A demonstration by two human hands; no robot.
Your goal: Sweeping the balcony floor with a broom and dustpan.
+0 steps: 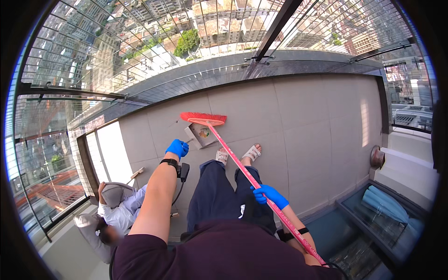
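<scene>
My left hand [177, 148], in a blue glove, is closed around the short handle of a grey dustpan [195, 140] on the tiled floor. A small heap of debris [204, 132] with green and brown bits lies in the pan. My right hand [270, 195], gloved in blue too, grips the long pink-red handle of a broom [235, 160]. That handle slants from under my right arm down to the pan. Its red bristle head rests at the pan's far edge, partly over it.
At the lower left, a person [119, 207] sits on a grey cushioned chair [86, 228]. A metal grille [140, 46] and a low ledge [186, 72] bound the far side. Glass door panels [354, 224] stand at the lower right. My sandalled feet [252, 153] are close to the dustpan.
</scene>
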